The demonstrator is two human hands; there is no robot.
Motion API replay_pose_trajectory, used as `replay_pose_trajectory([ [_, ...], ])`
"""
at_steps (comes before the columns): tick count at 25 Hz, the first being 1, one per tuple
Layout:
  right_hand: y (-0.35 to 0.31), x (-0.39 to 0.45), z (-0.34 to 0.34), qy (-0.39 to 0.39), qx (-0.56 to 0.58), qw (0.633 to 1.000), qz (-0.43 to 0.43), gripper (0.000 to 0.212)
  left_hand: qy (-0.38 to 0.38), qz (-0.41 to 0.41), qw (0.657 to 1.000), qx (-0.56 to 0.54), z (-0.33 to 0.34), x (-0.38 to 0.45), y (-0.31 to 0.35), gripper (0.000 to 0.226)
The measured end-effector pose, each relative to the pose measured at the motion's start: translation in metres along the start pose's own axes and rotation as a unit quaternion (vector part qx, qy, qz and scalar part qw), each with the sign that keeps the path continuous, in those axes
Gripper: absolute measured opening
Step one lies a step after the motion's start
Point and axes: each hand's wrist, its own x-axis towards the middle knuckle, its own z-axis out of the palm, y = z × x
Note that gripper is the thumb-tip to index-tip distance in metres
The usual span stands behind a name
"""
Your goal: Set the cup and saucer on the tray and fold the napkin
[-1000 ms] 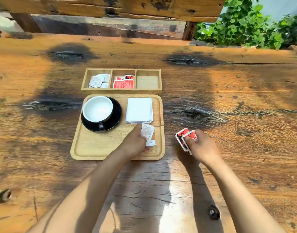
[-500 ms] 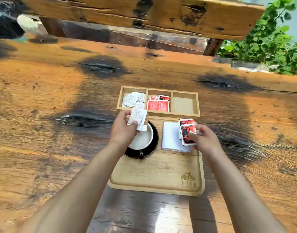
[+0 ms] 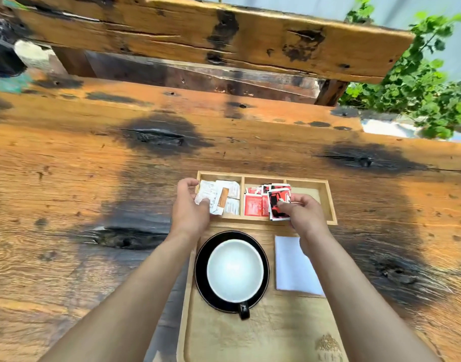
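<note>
A white-lined cup [image 3: 235,270] with a black handle stands on a black saucer [image 3: 202,278] on the wooden tray [image 3: 252,338]. To its right on the tray lies a folded white napkin [image 3: 292,267]. Beyond the tray my left hand [image 3: 188,210] grips white sachets [image 3: 211,198] over the left compartment of a wooden organizer box [image 3: 326,199]. Over the box's middle compartment, my right hand [image 3: 302,214] holds red-and-black sachets [image 3: 279,202].
The organizer's right compartment holds nothing; more white sachets [image 3: 230,189] and red sachets [image 3: 254,203] lie in the other two. The rough wooden table [image 3: 93,178] stretches all around. A wooden bench back [image 3: 198,35] and green plants [image 3: 420,82] stand beyond.
Both hands have moved forward from above the tray to the organizer box, carrying their sachets. The view has tilted so the tray sits closer to me.
</note>
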Motion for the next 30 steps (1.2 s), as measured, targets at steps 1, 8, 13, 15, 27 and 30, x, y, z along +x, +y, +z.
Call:
replay_pose_trajectory([
  [1, 0.001, 0.009, 0.007, 0.014, -0.006, 1.000, 0.006, 0.016, -0.004, 0.000, 1.000, 0.010, 0.003, 0.008, -0.001, 0.036],
  [8, 0.006, 0.038, 0.032, 0.045, -0.085, 0.995, 0.001, 0.019, -0.006, 0.012, 0.998, 0.067, 0.017, 0.038, -0.008, 0.025],
  [13, 0.008, 0.029, 0.034, 0.091, -0.260, 0.959, -0.065, 0.037, -0.025, 0.045, 0.992, 0.111, 0.014, 0.037, -0.011, 0.016],
  [15, 0.009, 0.025, 0.032, 0.121, -0.276, 0.948, -0.100, 0.037, -0.018, 0.055, 0.990, 0.128, 0.011, 0.033, -0.010, 0.017],
  [27, 0.008, -0.045, -0.001, 0.120, -0.432, 0.854, -0.265, 0.053, 0.014, 0.222, 0.898, 0.380, -0.008, -0.029, -0.006, 0.049],
  [30, 0.005, -0.067, -0.015, 0.124, -0.471, 0.819, -0.304, 0.065, 0.023, 0.255, 0.865, 0.431, -0.016, -0.051, -0.005, 0.057],
])
